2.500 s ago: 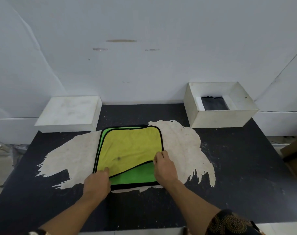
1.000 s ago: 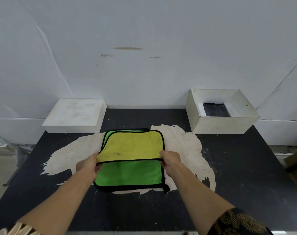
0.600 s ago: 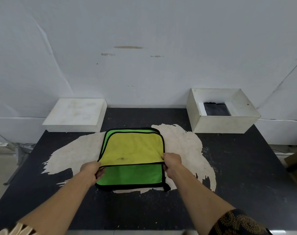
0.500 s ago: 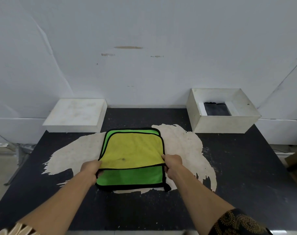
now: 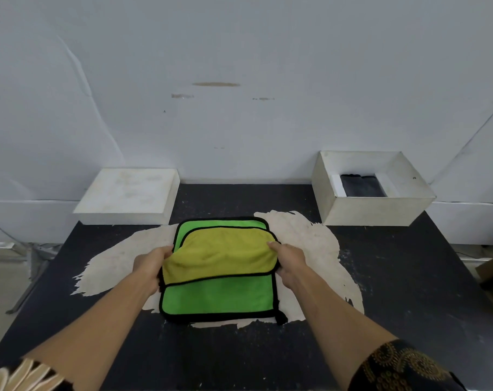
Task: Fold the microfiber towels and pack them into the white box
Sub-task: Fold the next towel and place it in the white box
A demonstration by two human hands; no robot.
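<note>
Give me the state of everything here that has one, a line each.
towel: flat on the table, yellow layer over green, near green strip uncovered.
left hand: grips the yellow layer's left edge.
right hand: grips its right edge.
white box: open, upright, a dark item inside.
white slab: lying flat, back left, untouched.
table: black top, pale worn patch under the towel.

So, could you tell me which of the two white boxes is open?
The white box at right, with something dark inside; the left box shows a flat, closed top.
</note>
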